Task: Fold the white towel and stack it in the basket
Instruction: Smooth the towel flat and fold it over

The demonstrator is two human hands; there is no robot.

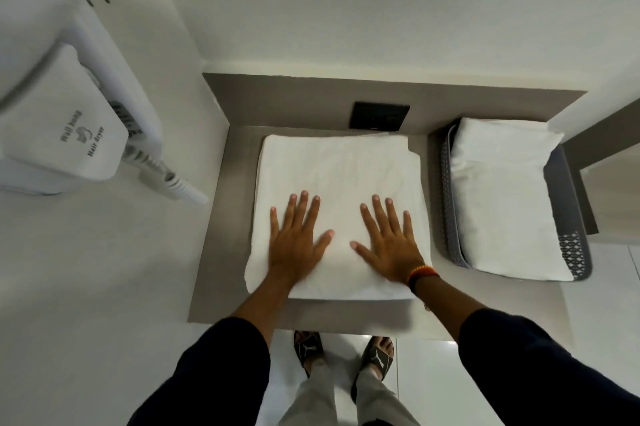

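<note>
Towels: two in view, both white. One white towel lies folded into a rough square on the grey tabletop; a second folded towel sits in the basket.
Basket: one grey perforated basket, on the tabletop just to the right of the white towel, apart from it by a narrow strip of bare surface. It holds the second folded towel only, which fills most of it and rises above the rim.
Hands: two, both bare and both on the near half of the white towel.
Left hand: the left hand lies palm down with fingers spread, flat on the cloth and gripping nothing.
Right hand: the right hand lies likewise, palm down, fingers spread, pressing flat and clasping nothing. One orange and red band circles its wrist.
Thumbs: the two thumbs point toward each other, near but apart.
Sleeves: two dark sleeves, pushed up the forearms.
Wall fittings: one white wall-hung hair dryer at left, with a coiled cord; one dark square plate on the grey backsplash behind the white towel.
Floor: two feet in dark sandals, below the tabletop's near edge.
</note>
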